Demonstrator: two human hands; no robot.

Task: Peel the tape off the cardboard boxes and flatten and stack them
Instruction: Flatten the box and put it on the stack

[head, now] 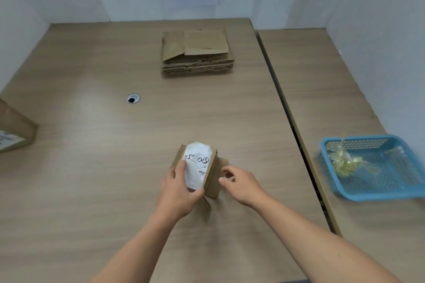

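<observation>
A small cardboard box [210, 176] with a white shipping label on top sits near the front middle of the wooden table [92, 145]. My left hand [178, 188] grips its near left corner, fingers over the label and thumb along the near edge. My right hand [241, 181] is at the box's right side, fingers loosely curled beside an opened flap; whether it touches the flap is unclear. A stack of flattened cardboard boxes [197, 53] lies at the far middle of the table.
A blue plastic basket [377, 186] holding crumpled yellowish tape stands on the adjoining table at right. Another cardboard box [16, 126] shows at the left edge. A cable hole [133, 98] is in the tabletop. A paper sign hangs on the back wall.
</observation>
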